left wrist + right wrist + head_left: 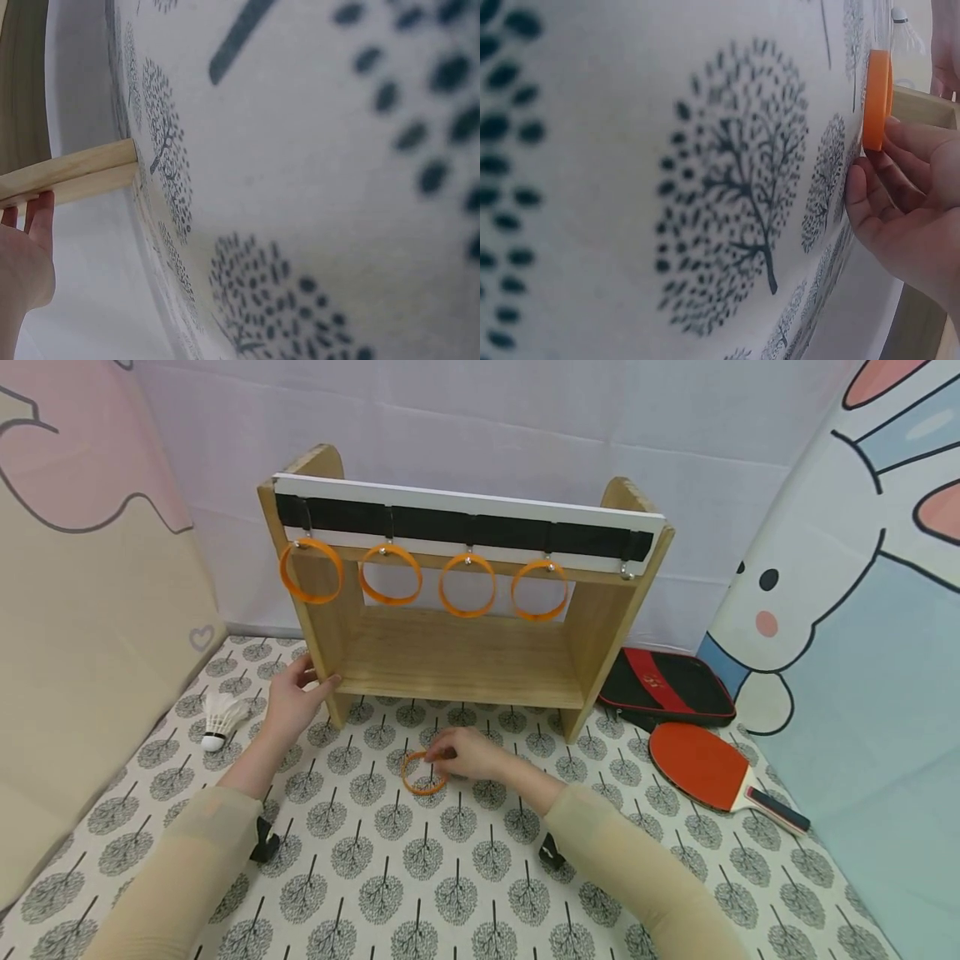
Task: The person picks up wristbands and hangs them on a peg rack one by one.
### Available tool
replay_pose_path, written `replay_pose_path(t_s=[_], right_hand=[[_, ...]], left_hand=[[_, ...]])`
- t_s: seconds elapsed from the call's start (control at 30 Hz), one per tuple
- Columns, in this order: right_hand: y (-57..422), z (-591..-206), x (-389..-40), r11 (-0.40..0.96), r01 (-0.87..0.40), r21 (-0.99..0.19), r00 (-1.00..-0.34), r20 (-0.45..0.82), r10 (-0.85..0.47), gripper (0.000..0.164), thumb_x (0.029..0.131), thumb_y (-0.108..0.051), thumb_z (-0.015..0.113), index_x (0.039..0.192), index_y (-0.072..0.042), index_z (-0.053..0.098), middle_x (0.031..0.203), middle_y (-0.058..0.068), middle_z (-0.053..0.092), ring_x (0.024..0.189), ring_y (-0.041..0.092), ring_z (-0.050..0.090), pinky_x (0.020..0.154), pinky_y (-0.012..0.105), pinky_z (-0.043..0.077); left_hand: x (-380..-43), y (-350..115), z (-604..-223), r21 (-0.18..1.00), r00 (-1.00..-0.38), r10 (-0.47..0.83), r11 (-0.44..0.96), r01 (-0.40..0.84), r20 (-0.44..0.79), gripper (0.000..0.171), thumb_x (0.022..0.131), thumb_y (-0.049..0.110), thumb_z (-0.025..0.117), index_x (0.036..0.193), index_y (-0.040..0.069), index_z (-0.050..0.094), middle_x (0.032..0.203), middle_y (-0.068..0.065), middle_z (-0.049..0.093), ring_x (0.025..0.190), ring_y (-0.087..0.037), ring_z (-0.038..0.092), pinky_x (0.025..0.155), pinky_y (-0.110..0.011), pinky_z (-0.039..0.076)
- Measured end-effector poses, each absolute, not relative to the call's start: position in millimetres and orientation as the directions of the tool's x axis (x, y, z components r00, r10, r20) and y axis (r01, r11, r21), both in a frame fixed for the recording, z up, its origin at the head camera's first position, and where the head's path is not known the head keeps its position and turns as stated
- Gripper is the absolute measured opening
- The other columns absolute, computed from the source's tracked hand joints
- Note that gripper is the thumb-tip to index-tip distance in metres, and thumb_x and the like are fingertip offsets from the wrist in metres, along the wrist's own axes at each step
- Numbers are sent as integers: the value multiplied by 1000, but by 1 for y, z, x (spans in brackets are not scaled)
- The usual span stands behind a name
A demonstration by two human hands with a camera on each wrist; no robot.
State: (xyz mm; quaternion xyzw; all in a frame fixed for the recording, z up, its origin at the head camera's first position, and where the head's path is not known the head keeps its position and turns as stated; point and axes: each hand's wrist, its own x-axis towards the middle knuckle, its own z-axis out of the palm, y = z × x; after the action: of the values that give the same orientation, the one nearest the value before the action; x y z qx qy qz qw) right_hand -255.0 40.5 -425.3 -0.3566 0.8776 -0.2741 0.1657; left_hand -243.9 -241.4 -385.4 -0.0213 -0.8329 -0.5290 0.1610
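A wooden shelf [457, 656] stands at the back of the table. My left hand [292, 697] grips its left side panel near the lower board, thumb at the front edge; the left wrist view shows the fingers against the wood [90, 169]. In front of the shelf, an orange ring [424, 792] lies on the patterned cloth. My right hand [468, 754] pinches this ring at its right edge; the right wrist view shows the orange band [874, 101] between thumb and fingers, close to the cloth. Several matching orange rings [467, 613] hang from hooks along the shelf's top rail [337, 515].
The rightmost hook [627, 571] carries no ring. A shuttlecock [221, 718] lies at the left. On the right are a red table tennis bat [697, 766] and a black and red case [675, 685]. Printed curtains surround the table.
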Motion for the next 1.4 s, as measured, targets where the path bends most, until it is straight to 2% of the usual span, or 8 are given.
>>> replay_pose_path(t_s=[0.23, 0.37, 0.5, 0.8, 1.07, 1.27, 1.4], right_hand=[[47, -424, -256, 554, -543, -631, -693, -35, -720, 17, 85, -9, 69, 101, -7, 73, 112, 4, 64, 91, 12, 61, 74, 12, 50], [53, -416, -254, 518, -544, -660, -693, 4, -721, 16, 85, -7, 68, 100, -5, 73, 113, 6, 64, 87, 13, 62, 71, 16, 51], [59, -410, -250, 523, -499, -691, -713, -16, -701, 17, 85, -5, 68, 102, -6, 72, 118, 8, 63, 90, 15, 62, 70, 17, 53], [76, -403, -245, 530, -464, -709, -723, -42, -689, 23, 86, -6, 67, 109, -7, 70, 106, 6, 70, 93, 16, 65, 69, 20, 55], [89, -390, -239, 508, -472, -721, -730, -4, -683, 22, 86, -6, 68, 108, -9, 68, 105, 9, 69, 91, 14, 64, 70, 23, 54], [97, -374, -231, 494, -459, -738, -752, 27, -658, 17, 84, -9, 70, 100, -8, 65, 97, 8, 67, 90, 15, 62, 75, 25, 56], [103, -360, -226, 485, -461, -743, -757, 44, -652, 17, 84, -8, 70, 101, -7, 65, 97, 6, 67, 91, 12, 61, 79, 24, 55]], left_hand=[[-268, -258, -418, 871, -944, -145, 448, 204, 296, 59, 90, 24, 64, 143, 13, 41, 135, -13, 52, 118, -28, 52, 87, -35, 53], [-269, -259, -419, 870, -945, -145, 451, 200, 292, 59, 90, 24, 64, 143, 12, 41, 135, -14, 52, 119, -29, 52, 88, -38, 53], [-269, -259, -418, 869, -946, -148, 457, 192, 287, 59, 90, 25, 64, 143, 12, 40, 135, -14, 51, 120, -29, 51, 91, -44, 51], [-268, -258, -416, 862, -945, -150, 470, 191, 291, 57, 91, 23, 63, 142, 10, 42, 134, -15, 52, 119, -30, 52, 92, -41, 52], [-248, -244, -391, 860, -941, -141, 464, 211, 307, 54, 90, 13, 61, 139, 1, 43, 130, -23, 52, 118, -36, 52, 91, -42, 52], [-244, -241, -386, 864, -945, -137, 460, 205, 297, 54, 91, 14, 60, 140, 0, 41, 130, -24, 52, 118, -39, 51, 92, -47, 51], [-244, -242, -385, 871, -947, -140, 450, 198, 288, 55, 91, 13, 60, 140, 0, 41, 132, -23, 51, 120, -38, 51, 94, -50, 48]])
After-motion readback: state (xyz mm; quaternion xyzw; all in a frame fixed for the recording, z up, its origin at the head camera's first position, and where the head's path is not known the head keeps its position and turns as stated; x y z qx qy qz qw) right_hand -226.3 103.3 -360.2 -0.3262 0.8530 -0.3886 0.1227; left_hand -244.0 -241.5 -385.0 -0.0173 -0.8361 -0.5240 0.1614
